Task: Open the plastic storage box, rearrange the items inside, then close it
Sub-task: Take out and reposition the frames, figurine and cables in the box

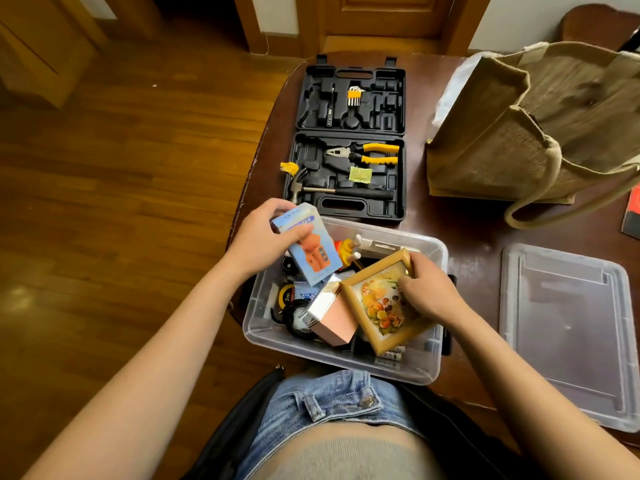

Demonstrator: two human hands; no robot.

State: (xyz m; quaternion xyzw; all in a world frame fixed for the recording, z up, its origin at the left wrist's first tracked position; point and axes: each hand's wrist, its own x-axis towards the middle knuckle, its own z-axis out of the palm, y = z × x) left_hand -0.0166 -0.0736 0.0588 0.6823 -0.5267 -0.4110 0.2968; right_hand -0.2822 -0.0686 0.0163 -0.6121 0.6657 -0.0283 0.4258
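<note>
Your left hand [258, 237] grips a glossy blue carton [308, 244] above the clear plastic storage box [341, 358] at the table's near edge. Your right hand [427, 289] pinches the wooden picture frame [377, 306], covering its corner. Beneath, jumbled contents are hard to identify. The translucent lid [568, 334] lies flat right of the box.

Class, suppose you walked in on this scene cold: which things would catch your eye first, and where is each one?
Probably the two hands over the clear storage box at the table's near edge: the left hand holds up a blue carton, the right hand grips a gold picture frame. Behind lies an open black tool case with yellow-handled pliers; the box's lid lies to the right.
</note>
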